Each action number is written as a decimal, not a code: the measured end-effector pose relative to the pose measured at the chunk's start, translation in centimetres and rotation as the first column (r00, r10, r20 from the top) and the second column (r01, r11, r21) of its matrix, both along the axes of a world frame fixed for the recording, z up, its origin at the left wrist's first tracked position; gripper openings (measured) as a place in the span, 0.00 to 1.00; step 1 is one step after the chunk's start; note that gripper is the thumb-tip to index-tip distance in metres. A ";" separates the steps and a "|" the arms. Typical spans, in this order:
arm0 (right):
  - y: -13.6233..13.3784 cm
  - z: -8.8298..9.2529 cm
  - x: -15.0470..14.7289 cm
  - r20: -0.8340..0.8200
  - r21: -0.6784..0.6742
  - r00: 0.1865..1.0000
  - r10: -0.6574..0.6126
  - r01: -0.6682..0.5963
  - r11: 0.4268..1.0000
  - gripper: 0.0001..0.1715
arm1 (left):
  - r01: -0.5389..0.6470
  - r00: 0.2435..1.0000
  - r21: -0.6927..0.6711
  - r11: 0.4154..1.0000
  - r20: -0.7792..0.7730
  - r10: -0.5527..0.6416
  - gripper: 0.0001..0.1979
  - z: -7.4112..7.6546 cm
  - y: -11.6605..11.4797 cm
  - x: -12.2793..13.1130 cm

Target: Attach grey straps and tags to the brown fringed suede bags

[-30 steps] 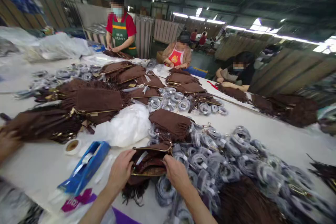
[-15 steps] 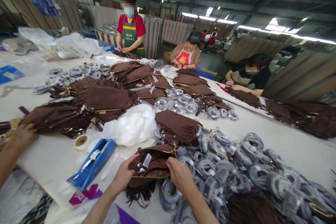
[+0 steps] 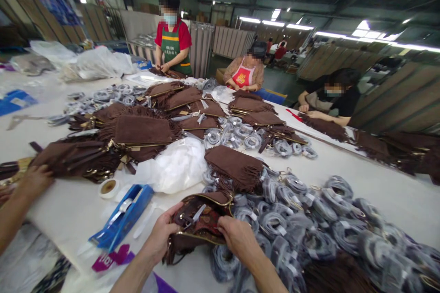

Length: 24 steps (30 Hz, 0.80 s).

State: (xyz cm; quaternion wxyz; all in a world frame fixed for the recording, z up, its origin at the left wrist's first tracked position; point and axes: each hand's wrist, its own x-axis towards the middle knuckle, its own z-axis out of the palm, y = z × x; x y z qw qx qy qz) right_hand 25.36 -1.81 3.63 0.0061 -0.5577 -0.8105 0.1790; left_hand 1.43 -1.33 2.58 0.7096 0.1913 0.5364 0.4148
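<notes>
Zippered pouch (image 3: 198, 225): held between left hand (image 3: 161, 234) and right hand (image 3: 239, 234)
Tape dispenser (image 3: 129, 208): set left of it, beside tape roll (image 3: 108, 187)
Strap coils (image 3: 319, 238): heaped to its right
Fringed pouches (image 3: 142, 129): piled farther back

Left grip (image 3: 161, 233) and right grip (image 3: 239, 237) spread a bag (image 3: 202, 225).
</notes>
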 end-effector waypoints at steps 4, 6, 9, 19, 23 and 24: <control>-0.4 0.2 -1.1 0.079 0.000 0.997 0.025 -0.025 1.000 0.11 | -0.001 0.994 0.024 1.000 -0.106 0.004 0.37 -1.1 0.0 0.0; -0.3 0.6 -1.8 0.026 0.031 1.000 0.009 -0.010 0.999 0.11 | -0.011 0.982 0.071 0.997 -0.185 0.024 0.35 -1.5 0.0 0.1; 0.3 1.4 -3.3 -0.244 0.109 0.969 0.037 -0.011 0.994 0.13 | -0.021 0.973 0.128 0.992 -0.227 0.050 0.30 -1.7 0.2 0.2; 1.8 -1.4 -7.7 -0.408 -0.031 0.908 -0.092 0.087 0.996 0.12 | -0.178 0.983 -0.041 0.983 0.041 0.180 0.18 -3.6 0.8 0.6; 1.5 -2.5 -7.7 -0.475 -0.064 0.860 -0.184 0.175 0.983 0.13 | -0.177 0.975 -0.097 0.980 0.122 0.188 0.14 -4.0 0.7 0.9; 1.5 -2.5 -7.7 -0.494 -0.075 0.844 -0.207 0.196 0.978 0.14 | -0.176 0.972 -0.107 0.979 0.139 0.190 0.14 -4.0 0.7 1.0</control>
